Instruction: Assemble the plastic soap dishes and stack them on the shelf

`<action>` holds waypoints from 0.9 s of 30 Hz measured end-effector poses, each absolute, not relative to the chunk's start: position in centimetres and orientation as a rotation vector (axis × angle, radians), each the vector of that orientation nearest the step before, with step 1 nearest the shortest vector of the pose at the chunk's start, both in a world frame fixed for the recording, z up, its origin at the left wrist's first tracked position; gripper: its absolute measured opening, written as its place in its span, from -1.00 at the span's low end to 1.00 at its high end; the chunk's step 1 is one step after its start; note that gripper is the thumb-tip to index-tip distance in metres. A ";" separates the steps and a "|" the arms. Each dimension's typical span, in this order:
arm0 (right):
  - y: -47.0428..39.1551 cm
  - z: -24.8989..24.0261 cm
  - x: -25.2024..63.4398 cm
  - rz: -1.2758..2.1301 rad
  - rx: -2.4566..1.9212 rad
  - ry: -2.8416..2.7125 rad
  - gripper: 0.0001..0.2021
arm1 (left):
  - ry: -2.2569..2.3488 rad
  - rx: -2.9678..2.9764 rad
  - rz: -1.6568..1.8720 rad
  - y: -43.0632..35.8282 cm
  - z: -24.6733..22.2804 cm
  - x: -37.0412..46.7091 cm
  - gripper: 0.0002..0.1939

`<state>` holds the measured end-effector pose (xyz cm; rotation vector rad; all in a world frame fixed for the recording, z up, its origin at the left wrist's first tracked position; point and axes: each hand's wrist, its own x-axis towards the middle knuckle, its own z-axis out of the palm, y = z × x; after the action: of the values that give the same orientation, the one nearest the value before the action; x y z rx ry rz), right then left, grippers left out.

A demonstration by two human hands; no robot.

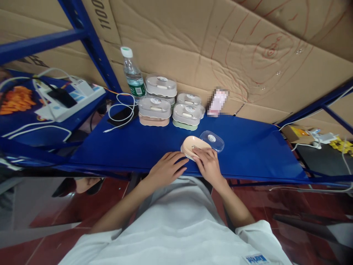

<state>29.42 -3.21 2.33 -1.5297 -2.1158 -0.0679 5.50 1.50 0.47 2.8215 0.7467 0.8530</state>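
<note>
We're at the blue counter [248, 147], both hands low at its near edge. Landmark: the open peach case [193, 145].

- Right hand [209, 163]: just on our side of the peach case, fingertips touching its near rim. Fingers curled loosely, not closed around anything we can make out. A small pale piece lies inside the case by the fingertips; too small to say what it is or whether it's pinched.
- Left hand [167, 169]: flat, palm down, fingers spread on the counter just left of the case, tips close to its left end. Holds nothing.
- The case's long axis runs left-right, slightly tilted up toward the right. Right hand is the nearer one, already in contact.
- Clear lid [211, 141]: lying flat, just right of and behind the case, touching or overlapping its far right rim.
- Behind the case, well apart: stack of closed cases [171, 105] against the cardboard wall, water bottle [133, 75] to their left, phone with white cable [122, 114] further left.
</note>
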 end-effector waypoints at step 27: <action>-2.9 1.9 43.8 -0.364 -1.845 -1.533 -0.50 | 0.705 2.897 0.768 1.3 1.2 5.2 -0.55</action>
<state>43.78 -2.86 1.90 -1.8455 -1.5332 -0.3642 5.23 1.28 1.17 2.8974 0.7050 0.7676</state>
